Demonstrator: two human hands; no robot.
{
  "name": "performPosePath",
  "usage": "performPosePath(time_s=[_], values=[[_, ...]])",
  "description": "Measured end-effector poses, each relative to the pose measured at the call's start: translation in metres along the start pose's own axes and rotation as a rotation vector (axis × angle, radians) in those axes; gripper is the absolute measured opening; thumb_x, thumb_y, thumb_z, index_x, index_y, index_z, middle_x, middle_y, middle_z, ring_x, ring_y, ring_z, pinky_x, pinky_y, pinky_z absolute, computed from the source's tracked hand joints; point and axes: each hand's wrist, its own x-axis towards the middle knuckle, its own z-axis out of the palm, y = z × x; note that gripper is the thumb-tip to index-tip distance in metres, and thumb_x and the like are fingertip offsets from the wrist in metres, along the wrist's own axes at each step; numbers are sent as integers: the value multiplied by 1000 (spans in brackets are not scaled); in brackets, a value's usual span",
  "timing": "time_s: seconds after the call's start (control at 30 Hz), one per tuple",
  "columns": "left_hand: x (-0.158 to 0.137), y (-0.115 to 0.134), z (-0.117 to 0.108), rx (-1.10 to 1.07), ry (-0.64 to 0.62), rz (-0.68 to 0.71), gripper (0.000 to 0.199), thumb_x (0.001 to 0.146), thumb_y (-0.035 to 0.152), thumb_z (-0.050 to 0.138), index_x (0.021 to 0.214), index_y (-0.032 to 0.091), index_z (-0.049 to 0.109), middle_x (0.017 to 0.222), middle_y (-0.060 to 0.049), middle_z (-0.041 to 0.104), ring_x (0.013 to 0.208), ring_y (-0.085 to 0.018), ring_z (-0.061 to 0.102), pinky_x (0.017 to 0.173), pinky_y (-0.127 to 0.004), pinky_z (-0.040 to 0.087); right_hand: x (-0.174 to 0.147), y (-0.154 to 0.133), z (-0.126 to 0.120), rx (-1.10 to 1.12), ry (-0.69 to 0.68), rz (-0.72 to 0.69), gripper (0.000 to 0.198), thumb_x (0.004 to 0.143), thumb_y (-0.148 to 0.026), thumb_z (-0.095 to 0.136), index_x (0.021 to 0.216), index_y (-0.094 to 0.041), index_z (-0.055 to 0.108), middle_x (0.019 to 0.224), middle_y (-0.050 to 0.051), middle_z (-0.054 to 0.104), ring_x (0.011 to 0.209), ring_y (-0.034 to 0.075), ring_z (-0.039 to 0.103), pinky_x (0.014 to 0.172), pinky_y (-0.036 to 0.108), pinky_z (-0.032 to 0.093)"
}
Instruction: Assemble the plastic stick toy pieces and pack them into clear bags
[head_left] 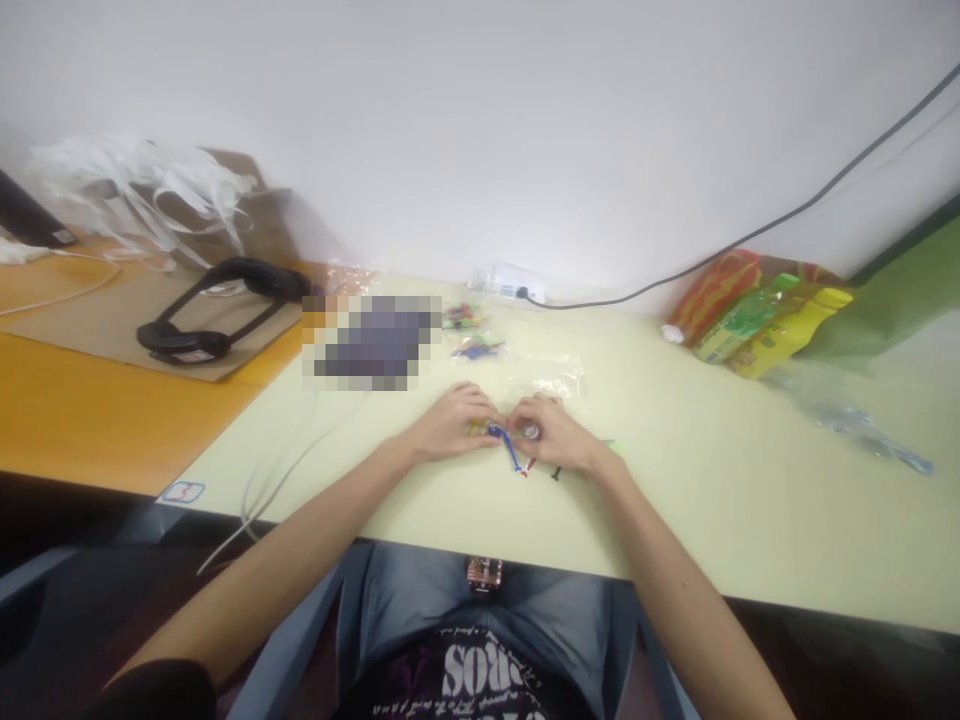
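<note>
Near the middle of the pale table, my left hand [456,420] is closed, its fingertips around small plastic pieces. A thin blue piece with a forked end [513,455] reaches down from beside those fingertips, and a bit of yellow shows between the fingers. My right hand [553,432] nearly touches the left one, its fingers curled around a small round silvery thing [531,430] whose kind I cannot make out. Below the right hand, the ends of a red piece [527,466] and a black piece [556,473] stick out; their other ends are hidden.
Beyond my hands lie a clear plastic bag [551,375] and small coloured pieces [478,350]. A blurred-out dark object [375,340] is at left, near white cables [274,480]. A black headband-like device [262,310] rests on cardboard. Colourful packets [772,320] stand at right.
</note>
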Motion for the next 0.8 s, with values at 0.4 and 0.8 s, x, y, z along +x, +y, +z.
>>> performPosePath(time_s=[0.4,0.8], values=[[5,-6,1,-441,399,-277,36,85,46,76,108,19,78,103,-9,69,95,-19,64,85,-32,53,4,-3,-7,-38,-71,-72,20,92,-23,72,108,-32,80,111,6,69,108,25,60,100,47,33],[26,-13,-4,-800,423,-413,47,68,43,90,101,14,76,102,-11,75,95,-23,70,89,-39,58,10,-4,-2,-25,-30,-101,14,94,-26,70,100,-32,82,110,6,68,107,24,58,99,45,32]])
